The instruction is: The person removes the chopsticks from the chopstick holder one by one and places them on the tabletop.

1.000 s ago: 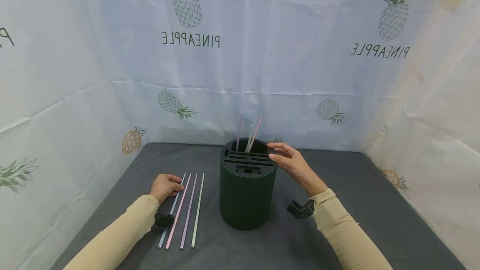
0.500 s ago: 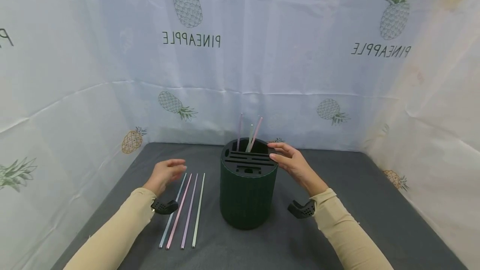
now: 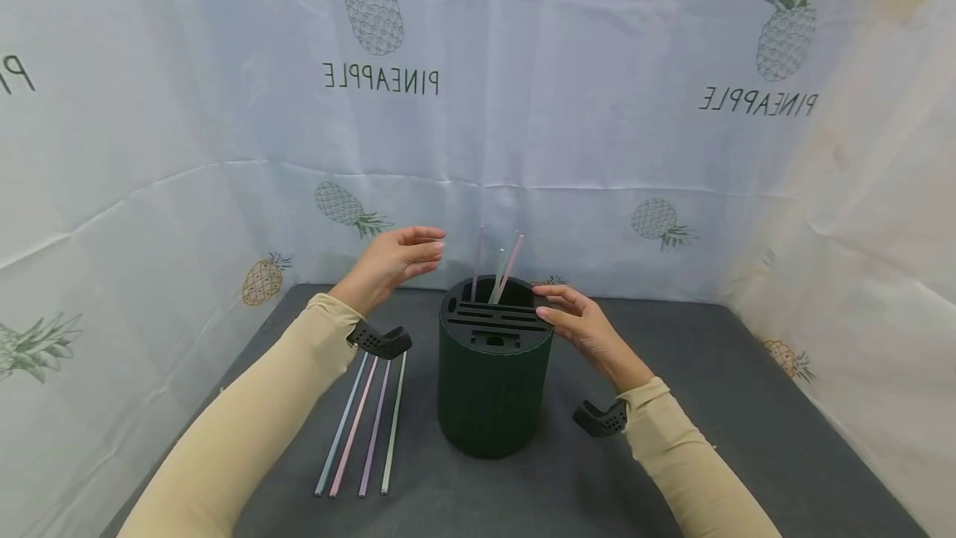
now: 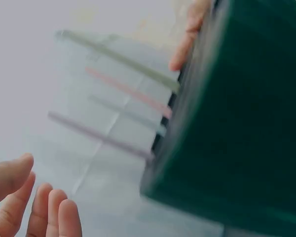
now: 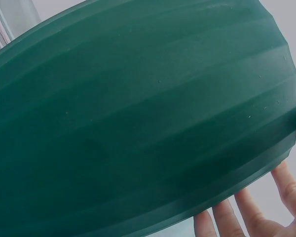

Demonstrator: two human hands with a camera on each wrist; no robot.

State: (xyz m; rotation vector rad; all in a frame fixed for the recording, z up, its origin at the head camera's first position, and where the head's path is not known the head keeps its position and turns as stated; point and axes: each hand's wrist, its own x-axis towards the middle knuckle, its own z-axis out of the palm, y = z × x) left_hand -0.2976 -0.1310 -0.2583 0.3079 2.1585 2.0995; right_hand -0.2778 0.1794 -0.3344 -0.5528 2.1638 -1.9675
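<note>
My left hand (image 3: 394,262) is raised in the air left of the dark green round holder (image 3: 489,401), apart from it and holding nothing; the left wrist view shows its thumb and fingers (image 4: 69,219) relaxed. My right hand (image 3: 586,330) rests on the holder's right rim. In the right wrist view its fingers (image 5: 249,212) lie lightly bent against the wall. Slender straw-like sticks stand in the holder's back opening: a purple stick (image 4: 98,136), a pink stick (image 4: 128,91), a pale green stick (image 4: 118,59) and a faint blue stick (image 4: 126,114).
Left of the holder, a blue stick (image 3: 339,434), a pink stick (image 3: 353,430), a purple stick (image 3: 373,438) and a pale green stick (image 3: 392,430) lie side by side on the grey tabletop (image 3: 620,488). The holder's black top (image 3: 493,325) has slots. Pineapple-printed curtains (image 3: 568,123) surround the table.
My left hand has left the blue stick on the table, lifted away and moved forward and right toward the holder. The right hand has stayed on the rim.
</note>
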